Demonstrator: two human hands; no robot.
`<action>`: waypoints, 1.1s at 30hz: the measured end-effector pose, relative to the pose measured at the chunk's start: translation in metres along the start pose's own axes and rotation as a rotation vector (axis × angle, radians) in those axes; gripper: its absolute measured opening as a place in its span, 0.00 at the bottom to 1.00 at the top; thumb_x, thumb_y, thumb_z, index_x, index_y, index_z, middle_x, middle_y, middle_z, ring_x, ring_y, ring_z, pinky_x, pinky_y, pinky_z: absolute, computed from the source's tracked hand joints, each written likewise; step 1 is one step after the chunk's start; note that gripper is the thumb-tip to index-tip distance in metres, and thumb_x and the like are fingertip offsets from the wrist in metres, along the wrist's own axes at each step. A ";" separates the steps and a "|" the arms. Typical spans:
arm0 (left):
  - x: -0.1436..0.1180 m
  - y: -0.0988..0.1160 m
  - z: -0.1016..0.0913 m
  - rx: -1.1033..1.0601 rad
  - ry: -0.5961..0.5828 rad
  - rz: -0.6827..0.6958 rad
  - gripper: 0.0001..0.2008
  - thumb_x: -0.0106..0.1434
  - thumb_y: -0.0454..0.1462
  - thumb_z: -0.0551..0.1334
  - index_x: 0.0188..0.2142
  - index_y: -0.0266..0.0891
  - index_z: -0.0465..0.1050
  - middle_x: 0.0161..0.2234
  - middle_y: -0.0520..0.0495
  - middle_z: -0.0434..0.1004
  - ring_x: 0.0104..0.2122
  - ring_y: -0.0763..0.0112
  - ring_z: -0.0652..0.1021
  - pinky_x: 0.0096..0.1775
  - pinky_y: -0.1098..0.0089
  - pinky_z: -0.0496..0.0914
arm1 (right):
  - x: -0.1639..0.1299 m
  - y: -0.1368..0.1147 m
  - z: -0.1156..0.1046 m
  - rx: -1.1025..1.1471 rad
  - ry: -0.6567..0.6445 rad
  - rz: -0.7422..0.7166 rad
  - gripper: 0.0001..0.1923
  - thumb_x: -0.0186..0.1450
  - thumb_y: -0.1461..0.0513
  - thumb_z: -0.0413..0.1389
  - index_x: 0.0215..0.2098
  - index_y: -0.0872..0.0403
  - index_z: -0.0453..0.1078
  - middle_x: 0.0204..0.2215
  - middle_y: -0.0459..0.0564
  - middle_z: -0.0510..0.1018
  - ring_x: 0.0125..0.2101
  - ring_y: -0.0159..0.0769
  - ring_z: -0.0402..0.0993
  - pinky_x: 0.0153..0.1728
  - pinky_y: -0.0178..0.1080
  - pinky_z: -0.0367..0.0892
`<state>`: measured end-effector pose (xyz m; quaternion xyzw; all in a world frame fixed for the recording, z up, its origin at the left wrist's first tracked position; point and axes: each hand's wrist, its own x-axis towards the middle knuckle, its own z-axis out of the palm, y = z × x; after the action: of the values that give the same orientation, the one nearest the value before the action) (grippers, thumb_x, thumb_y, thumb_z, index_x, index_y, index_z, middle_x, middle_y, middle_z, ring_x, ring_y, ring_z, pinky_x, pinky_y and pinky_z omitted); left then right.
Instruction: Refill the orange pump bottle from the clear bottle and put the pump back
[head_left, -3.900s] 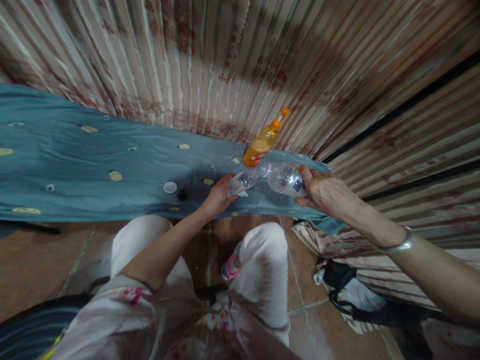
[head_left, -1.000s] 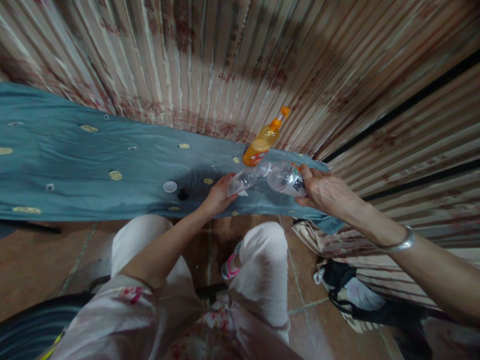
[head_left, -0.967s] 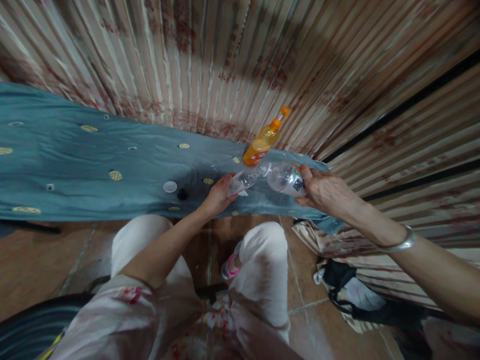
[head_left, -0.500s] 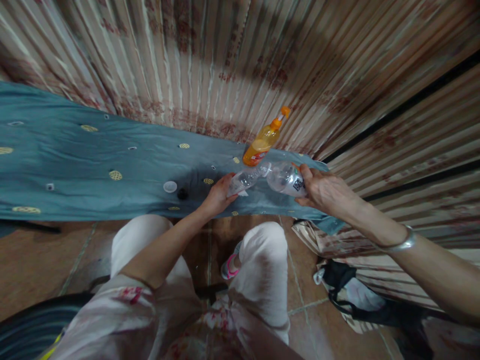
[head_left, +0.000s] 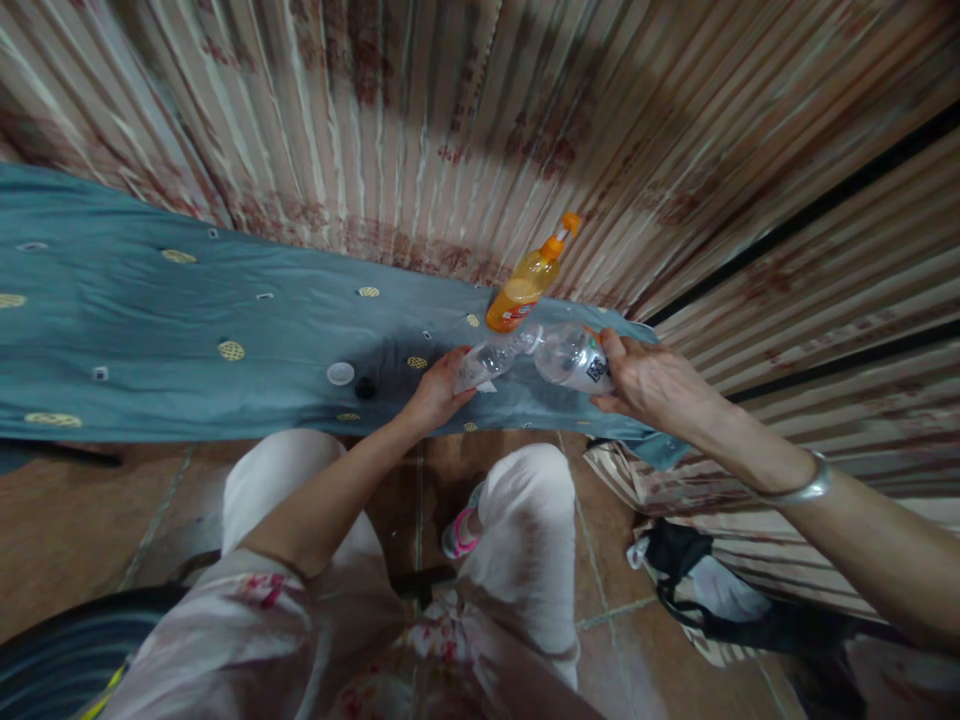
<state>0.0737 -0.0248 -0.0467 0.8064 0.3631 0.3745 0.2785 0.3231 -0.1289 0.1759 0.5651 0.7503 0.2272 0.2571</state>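
Note:
My left hand [head_left: 439, 390] is closed around the base of a slim clear plastic bottle [head_left: 491, 362]. In my right hand [head_left: 641, 378] lies a wider clear plastic bottle [head_left: 562, 355] with black print near its base. Both bottles are tilted on their sides, and their necks meet, mouth to mouth as far as I can see. Whether liquid is inside is hard to tell. Just behind them stands an orange pump bottle [head_left: 517, 300] with yellow-orange liquid. Left of my left hand, a white round lid [head_left: 340, 373] and a small black cap [head_left: 365, 387] lie on the cloth.
A teal patterned cloth [head_left: 150, 320] covers the long narrow table before me. Pleated curtains [head_left: 420, 130] hang behind it and to the right. A black bag [head_left: 679, 550] sits on the tiled floor at lower right. My knees are close to the table's front edge.

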 end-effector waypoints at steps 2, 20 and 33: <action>0.000 0.000 0.000 0.001 0.008 -0.001 0.33 0.61 0.35 0.68 0.64 0.39 0.60 0.58 0.37 0.76 0.56 0.54 0.79 0.59 0.55 0.74 | 0.000 0.001 0.001 0.003 0.020 -0.011 0.35 0.67 0.52 0.61 0.61 0.69 0.59 0.40 0.65 0.80 0.39 0.52 0.79 0.36 0.42 0.66; -0.001 0.000 0.000 -0.014 0.017 0.016 0.33 0.62 0.35 0.67 0.64 0.40 0.60 0.60 0.36 0.75 0.58 0.54 0.78 0.60 0.54 0.73 | 0.001 0.002 0.005 -0.008 0.030 -0.015 0.35 0.66 0.51 0.61 0.61 0.67 0.60 0.39 0.63 0.81 0.36 0.50 0.78 0.35 0.42 0.64; 0.000 -0.001 0.002 -0.010 0.022 0.011 0.33 0.61 0.35 0.68 0.64 0.40 0.60 0.58 0.38 0.76 0.56 0.55 0.79 0.58 0.56 0.74 | 0.001 0.003 0.005 0.006 0.009 -0.007 0.36 0.67 0.51 0.61 0.62 0.68 0.59 0.40 0.65 0.80 0.38 0.52 0.79 0.36 0.43 0.66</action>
<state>0.0749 -0.0251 -0.0483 0.8027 0.3598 0.3870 0.2766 0.3284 -0.1270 0.1737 0.5621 0.7541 0.2268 0.2528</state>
